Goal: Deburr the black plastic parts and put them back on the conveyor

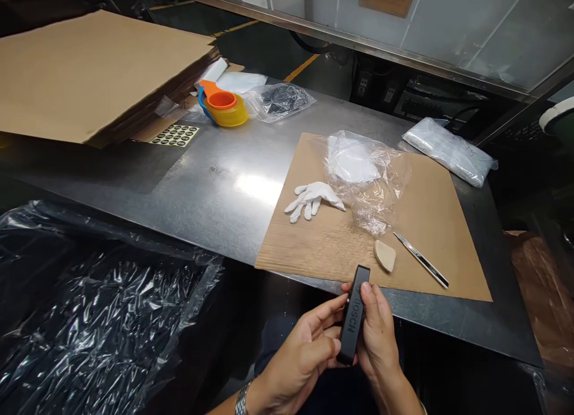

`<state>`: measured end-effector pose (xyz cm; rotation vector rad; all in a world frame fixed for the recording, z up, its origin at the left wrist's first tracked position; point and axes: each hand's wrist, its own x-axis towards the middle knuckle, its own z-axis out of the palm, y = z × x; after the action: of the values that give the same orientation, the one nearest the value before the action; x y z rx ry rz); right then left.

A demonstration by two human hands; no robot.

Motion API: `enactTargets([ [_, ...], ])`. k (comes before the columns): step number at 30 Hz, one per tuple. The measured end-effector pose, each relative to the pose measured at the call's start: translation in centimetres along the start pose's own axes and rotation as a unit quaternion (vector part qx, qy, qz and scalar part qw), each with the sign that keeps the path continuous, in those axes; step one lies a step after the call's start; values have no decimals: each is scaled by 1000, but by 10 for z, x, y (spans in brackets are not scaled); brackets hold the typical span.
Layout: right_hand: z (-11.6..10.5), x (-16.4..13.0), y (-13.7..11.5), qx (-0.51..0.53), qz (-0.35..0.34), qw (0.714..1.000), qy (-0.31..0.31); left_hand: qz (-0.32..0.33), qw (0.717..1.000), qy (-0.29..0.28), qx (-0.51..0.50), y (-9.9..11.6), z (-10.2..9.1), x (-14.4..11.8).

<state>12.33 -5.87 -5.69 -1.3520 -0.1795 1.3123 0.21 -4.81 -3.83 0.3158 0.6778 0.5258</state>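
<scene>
Both hands hold a narrow black plastic part [354, 312] with white lettering, just in front of the metal table's near edge [448, 319]. My left hand [300, 358] cups it from the left, thumb near its lower end. My right hand [379, 337] grips its right side, thumb on the lettered face. On the cardboard sheet [430, 223] beyond lie a white glove [313, 198], a crumpled clear plastic bag [365, 179], a small beige wedge [385, 255] and a thin metal-and-black tool [420, 259].
A stack of flat cardboard [89, 68] fills the far left. Near it sit an orange-and-yellow tape dispenser [223, 104], a sheet of round black stickers [176, 135] and a bag of black parts [280, 101]. A clear bag [448, 150] lies far right. Black plastic film [98, 319] covers a bin at left.
</scene>
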Motion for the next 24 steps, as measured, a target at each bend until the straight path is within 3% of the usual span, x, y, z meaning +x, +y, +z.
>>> enactTargets([
  [24, 1, 1, 7, -44, -36, 998, -4, 14, 999, 43, 5, -4, 2, 4],
])
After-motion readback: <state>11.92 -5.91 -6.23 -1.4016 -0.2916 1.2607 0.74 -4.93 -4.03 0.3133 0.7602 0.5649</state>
